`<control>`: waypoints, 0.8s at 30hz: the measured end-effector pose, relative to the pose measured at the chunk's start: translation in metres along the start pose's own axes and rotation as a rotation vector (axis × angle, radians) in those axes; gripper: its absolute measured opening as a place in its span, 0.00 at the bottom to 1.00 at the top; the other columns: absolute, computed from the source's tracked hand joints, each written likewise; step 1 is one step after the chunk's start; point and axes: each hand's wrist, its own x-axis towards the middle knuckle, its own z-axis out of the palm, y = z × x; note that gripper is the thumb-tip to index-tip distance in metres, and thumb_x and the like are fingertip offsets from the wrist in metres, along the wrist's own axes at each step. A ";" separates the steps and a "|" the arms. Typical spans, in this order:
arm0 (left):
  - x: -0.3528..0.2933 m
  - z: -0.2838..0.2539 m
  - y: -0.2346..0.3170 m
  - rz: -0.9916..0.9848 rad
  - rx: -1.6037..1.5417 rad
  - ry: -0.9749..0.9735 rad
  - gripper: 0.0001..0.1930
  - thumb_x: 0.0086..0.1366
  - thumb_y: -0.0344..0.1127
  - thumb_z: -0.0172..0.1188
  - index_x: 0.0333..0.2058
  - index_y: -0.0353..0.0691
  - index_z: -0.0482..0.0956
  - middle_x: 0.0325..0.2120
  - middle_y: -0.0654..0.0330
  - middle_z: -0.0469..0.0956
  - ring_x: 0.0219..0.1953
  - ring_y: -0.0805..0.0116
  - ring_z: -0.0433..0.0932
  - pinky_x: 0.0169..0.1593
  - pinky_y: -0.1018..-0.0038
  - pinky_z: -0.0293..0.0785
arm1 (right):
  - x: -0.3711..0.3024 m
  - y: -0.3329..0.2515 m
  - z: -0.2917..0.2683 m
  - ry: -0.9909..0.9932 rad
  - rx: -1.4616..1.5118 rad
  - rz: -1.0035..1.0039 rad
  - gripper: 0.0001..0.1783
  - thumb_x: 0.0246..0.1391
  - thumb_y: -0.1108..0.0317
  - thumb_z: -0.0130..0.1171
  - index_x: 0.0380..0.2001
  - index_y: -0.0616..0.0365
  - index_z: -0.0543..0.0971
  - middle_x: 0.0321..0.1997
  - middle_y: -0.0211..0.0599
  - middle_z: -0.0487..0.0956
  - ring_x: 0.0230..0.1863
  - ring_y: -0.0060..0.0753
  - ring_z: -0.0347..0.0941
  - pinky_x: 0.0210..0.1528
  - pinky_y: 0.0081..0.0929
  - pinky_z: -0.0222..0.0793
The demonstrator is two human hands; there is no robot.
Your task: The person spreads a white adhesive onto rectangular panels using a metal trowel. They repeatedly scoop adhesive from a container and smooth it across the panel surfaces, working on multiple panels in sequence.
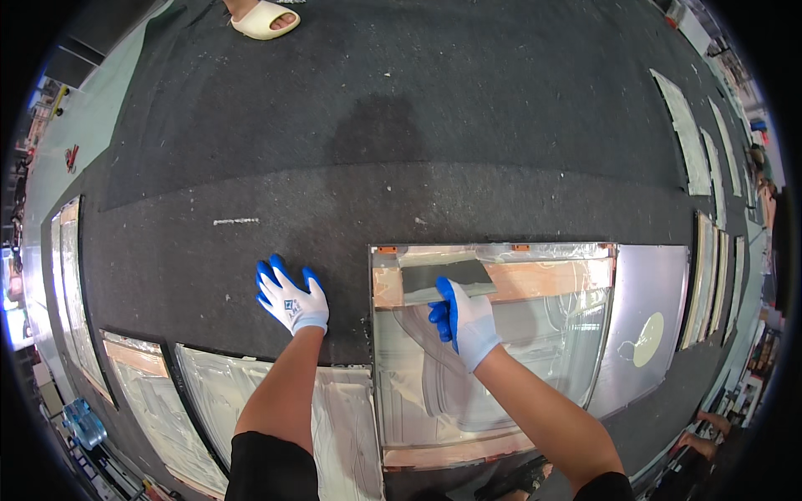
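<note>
My left hand (291, 302), in a white glove with blue fingertips, rests with fingers spread on the dark mat (251, 184), left of a framed panel. The gloved right hand (464, 319) is closed around a flat, dark grey spreader (443, 275). Its wide blade lies over the panel's far end, across a wooden strip (551, 280) smeared with cream-coloured paste. The panel (518, 355) has a moulded, shiny inner face with paste streaked on it, and another wooden strip (451, 455) at its near end. My fingers hide part of the spreader's near edge.
A silvery sheet (631, 334) with a cream puddle (647, 340) adjoins the panel on the right. Paste-covered panels (334, 417) lie to the left, and narrow panels (681, 129) at the far right. Someone's foot in a cream slide sandal (267, 20) stands at the far edge.
</note>
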 end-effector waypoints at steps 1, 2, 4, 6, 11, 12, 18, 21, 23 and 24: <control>0.000 0.000 0.000 0.005 0.015 0.012 0.36 0.67 0.49 0.55 0.70 0.43 0.57 0.72 0.47 0.52 0.74 0.49 0.50 0.73 0.45 0.44 | -0.003 0.001 -0.002 -0.003 -0.004 0.035 0.23 0.59 0.48 0.62 0.31 0.62 0.80 0.20 0.37 0.76 0.15 0.24 0.65 0.15 0.24 0.58; 0.001 0.000 0.000 -0.009 0.016 -0.005 0.36 0.68 0.49 0.55 0.70 0.43 0.57 0.72 0.47 0.51 0.74 0.49 0.50 0.74 0.45 0.43 | -0.003 0.001 -0.005 0.028 0.028 -0.037 0.23 0.59 0.48 0.62 0.30 0.62 0.80 0.20 0.37 0.76 0.15 0.24 0.65 0.15 0.24 0.57; 0.001 -0.001 -0.001 -0.006 0.022 -0.025 0.36 0.68 0.50 0.54 0.71 0.43 0.57 0.73 0.47 0.51 0.74 0.49 0.49 0.74 0.46 0.43 | -0.001 -0.002 -0.016 0.087 0.080 -0.063 0.23 0.58 0.49 0.63 0.28 0.62 0.80 0.19 0.37 0.75 0.15 0.24 0.64 0.15 0.24 0.56; 0.001 -0.002 0.000 -0.010 0.031 -0.050 0.37 0.68 0.50 0.54 0.71 0.42 0.55 0.73 0.47 0.50 0.75 0.49 0.48 0.74 0.47 0.42 | 0.006 -0.007 -0.027 0.158 0.107 -0.021 0.23 0.57 0.49 0.64 0.26 0.61 0.79 0.18 0.36 0.74 0.14 0.24 0.62 0.15 0.24 0.54; 0.000 -0.002 0.001 -0.014 0.073 -0.045 0.36 0.69 0.49 0.53 0.71 0.43 0.54 0.73 0.48 0.50 0.75 0.50 0.48 0.75 0.48 0.41 | 0.002 -0.015 -0.051 0.216 0.079 0.043 0.22 0.57 0.50 0.65 0.24 0.59 0.78 0.17 0.34 0.73 0.12 0.25 0.61 0.15 0.25 0.54; 0.000 -0.002 0.000 -0.015 0.059 -0.042 0.36 0.69 0.48 0.54 0.71 0.44 0.54 0.73 0.48 0.50 0.75 0.50 0.48 0.75 0.48 0.41 | 0.004 -0.020 -0.055 0.226 0.140 0.025 0.22 0.57 0.50 0.65 0.24 0.59 0.78 0.17 0.34 0.73 0.12 0.25 0.60 0.15 0.25 0.54; 0.002 0.006 -0.005 0.009 0.062 0.025 0.34 0.69 0.48 0.54 0.70 0.47 0.58 0.72 0.51 0.54 0.74 0.51 0.52 0.73 0.46 0.45 | 0.004 -0.020 -0.071 0.252 0.092 0.106 0.23 0.56 0.49 0.66 0.21 0.59 0.76 0.14 0.33 0.70 0.11 0.28 0.63 0.14 0.26 0.56; 0.002 0.012 -0.007 0.022 0.117 0.064 0.32 0.71 0.50 0.52 0.70 0.49 0.59 0.73 0.54 0.54 0.73 0.54 0.55 0.72 0.47 0.48 | 0.004 -0.022 -0.097 0.316 0.094 0.048 0.23 0.55 0.50 0.67 0.21 0.59 0.76 0.14 0.33 0.70 0.11 0.28 0.63 0.14 0.26 0.56; 0.002 0.015 -0.008 0.035 0.112 0.092 0.33 0.71 0.50 0.52 0.71 0.50 0.58 0.73 0.55 0.54 0.73 0.55 0.54 0.72 0.47 0.49 | 0.004 -0.028 -0.120 0.344 0.074 -0.045 0.22 0.56 0.50 0.66 0.22 0.57 0.75 0.14 0.30 0.67 0.11 0.26 0.61 0.13 0.25 0.53; 0.002 0.016 -0.008 0.037 0.113 0.101 0.33 0.71 0.50 0.52 0.71 0.51 0.58 0.73 0.55 0.54 0.73 0.55 0.54 0.72 0.47 0.49 | 0.005 -0.033 -0.133 0.350 0.061 -0.041 0.22 0.57 0.50 0.64 0.23 0.59 0.76 0.15 0.32 0.69 0.12 0.26 0.62 0.13 0.26 0.55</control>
